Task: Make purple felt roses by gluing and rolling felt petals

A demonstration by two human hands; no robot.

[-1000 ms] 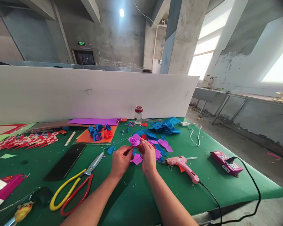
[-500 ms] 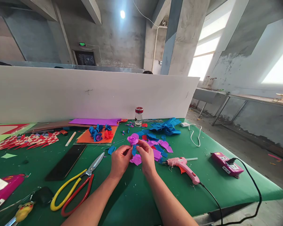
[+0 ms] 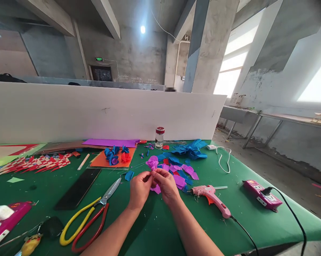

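A purple paper rose (image 3: 152,163) points upward above my two hands, its base pinched between their fingertips. My left hand (image 3: 140,188) closes on the base from the left; my right hand (image 3: 166,183) meets it from the right, thumb and forefinger pressed together. What lies between the fingertips is mostly hidden. Just behind and right of my hands are loose purple paper petals (image 3: 179,180) and blue paper pieces (image 3: 187,170). A pink hot glue gun (image 3: 210,197) rests to the right, and large scissors (image 3: 107,197) with yellow and red handles lie open on the left.
The green table (image 3: 203,231) ends at a white board (image 3: 69,113). Before it stand a red-capped glass jar (image 3: 159,138) and blue crepe paper (image 3: 192,148). Finished blue and red flowers sit on orange paper (image 3: 97,161). A black phone (image 3: 77,188) lies left; a power strip (image 3: 262,195) with cord lies right.
My right hand's fingers have drawn in against the left at the rose's base. The blue piece seen there earlier no longer shows between them. The camera view has tilted up slightly.
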